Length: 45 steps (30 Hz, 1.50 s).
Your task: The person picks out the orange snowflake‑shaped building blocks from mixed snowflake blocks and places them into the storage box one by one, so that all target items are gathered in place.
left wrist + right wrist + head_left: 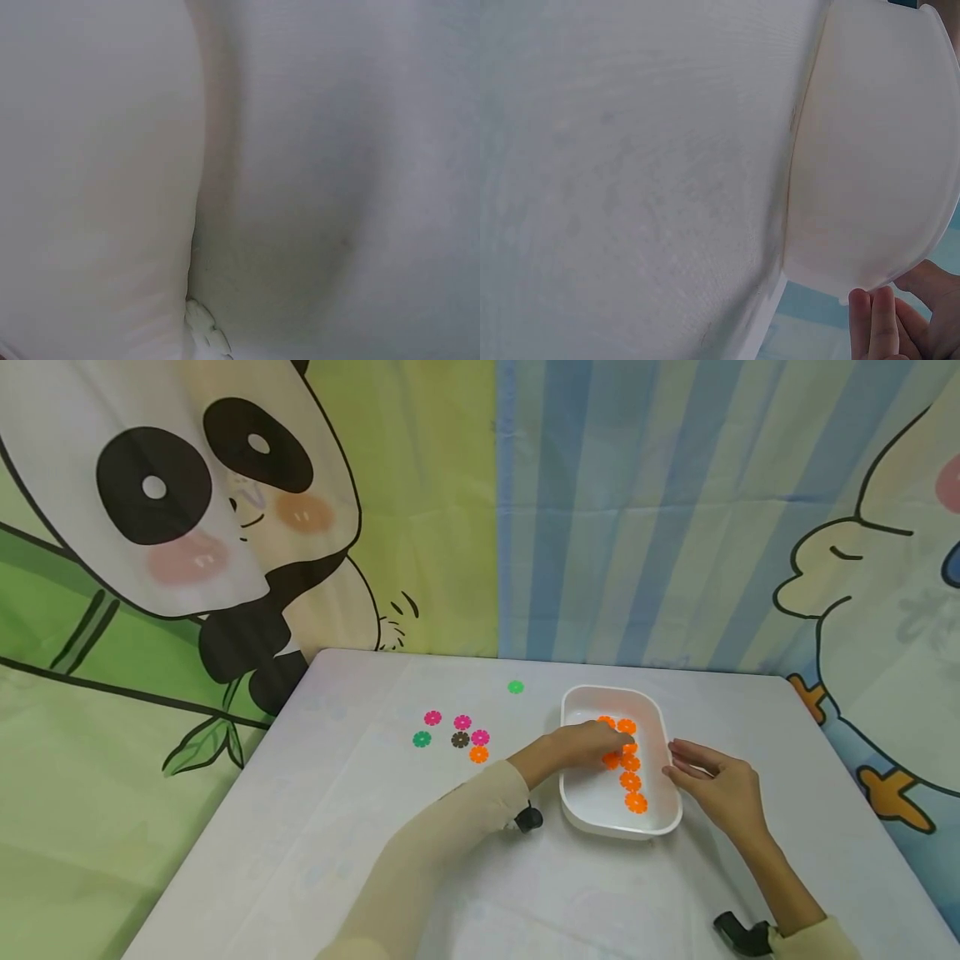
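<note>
A white plastic tub (618,822) stands on the table, with several orange notched discs (636,802) lying in it, mostly in a line. From the left, my left hand (588,744) reaches over the tub's rim, its fingertips down among the upper orange discs. Those fingers cover part of the discs, so whether one is pinched is hidden. My right hand (716,783) is at the tub's right side, its fingers extended and touching near the rim. In the right wrist view, fingertips (860,304) meet the far end of the tub's outer wall (870,150).
Left of the tub lie loose discs: pink (462,722), dark green (422,739), brown (460,740) and orange (478,755). A light green disc (515,687) lies farther back. Behind the white table (337,827) hangs a cartoon-printed curtain (420,510). The left wrist view shows mostly sleeve (97,180).
</note>
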Tool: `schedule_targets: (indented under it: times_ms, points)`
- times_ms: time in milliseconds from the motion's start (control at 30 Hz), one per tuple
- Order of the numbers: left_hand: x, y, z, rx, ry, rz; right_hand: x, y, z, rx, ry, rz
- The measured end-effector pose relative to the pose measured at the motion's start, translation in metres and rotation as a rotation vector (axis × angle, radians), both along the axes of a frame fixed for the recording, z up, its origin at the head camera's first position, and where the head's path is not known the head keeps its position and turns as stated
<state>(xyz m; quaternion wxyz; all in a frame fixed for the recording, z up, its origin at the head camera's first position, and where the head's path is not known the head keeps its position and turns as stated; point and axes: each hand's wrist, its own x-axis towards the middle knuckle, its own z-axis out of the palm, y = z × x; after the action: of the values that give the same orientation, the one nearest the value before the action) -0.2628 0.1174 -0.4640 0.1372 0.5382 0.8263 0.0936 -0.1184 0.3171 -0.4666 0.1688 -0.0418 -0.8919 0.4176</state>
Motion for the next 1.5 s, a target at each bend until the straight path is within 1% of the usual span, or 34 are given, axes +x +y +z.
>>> schedule_targets:
  times_ms: [67,133,233,300,333,400,467,567,633,667,767,800,833,900,1000,1100,1167,1200,1300,1400,1500]
  points:
    - [0.0,-0.001,0.001,-0.006,0.022,-0.006,0.0,0.0,0.001,-0.001,0.001,0.0]
    - [0.0,-0.001,0.002,-0.003,0.06,-0.03,-0.001,-0.001,0.001,-0.004,0.004,0.002]
    - [0.0,-0.002,0.002,0.006,0.081,-0.053,-0.001,-0.001,0.001,-0.004,0.005,0.006]
    - [-0.001,-0.003,0.002,0.027,0.065,-0.052,-0.001,0.0,0.0,-0.005,0.006,0.008]
    - [-0.001,-0.003,0.003,0.038,0.052,-0.041,-0.001,0.0,0.0,-0.002,0.005,0.008]
    - [-0.004,-0.006,0.004,0.085,0.006,-0.016,-0.001,0.0,0.0,0.001,0.004,0.004]
    - [-0.007,-0.011,0.006,0.158,-0.011,0.008,-0.001,0.0,0.0,0.005,0.003,0.001]
    - [-0.013,-0.03,0.013,0.307,-0.021,0.043,-0.001,-0.001,0.0,0.012,0.001,0.001]
    - [-0.015,-0.048,0.019,0.39,0.017,0.073,-0.001,-0.001,0.001,0.001,-0.003,0.007]
    - [-0.015,-0.058,0.021,0.428,0.022,0.091,-0.001,-0.001,0.002,-0.007,-0.006,0.007]
    - [-0.014,-0.091,0.022,0.484,0.032,0.154,0.0,-0.001,0.004,-0.024,-0.014,0.011]
    - [-0.013,-0.102,0.021,0.492,0.035,0.161,0.0,-0.001,0.004,-0.033,-0.02,0.011]
    - [-0.011,-0.113,0.02,0.493,0.022,0.171,0.001,-0.001,0.004,-0.029,-0.023,0.012]
    - [-0.007,-0.136,0.015,0.467,0.003,0.189,0.001,0.0,0.004,-0.027,-0.03,0.018]
    - [0.0,-0.168,0.007,0.382,-0.029,0.23,0.001,0.0,0.003,-0.023,-0.037,0.019]
    - [0.006,-0.193,-0.003,0.299,-0.03,0.291,0.001,0.0,0.002,-0.007,-0.032,0.017]
    - [0.007,-0.205,-0.01,0.264,-0.02,0.318,0.001,0.0,0.002,-0.008,-0.028,0.019]
    - [0.008,-0.21,-0.014,0.248,-0.016,0.328,0.002,0.0,0.002,-0.008,-0.028,0.02]
    - [0.006,-0.217,-0.02,0.211,-0.013,0.326,0.002,0.0,0.002,-0.01,-0.025,0.019]
    - [0.005,-0.219,-0.023,0.183,-0.004,0.297,0.003,0.0,0.003,-0.011,-0.028,0.014]
    - [0.004,-0.22,-0.022,0.18,0.009,0.268,0.003,-0.001,0.004,-0.012,-0.035,0.011]
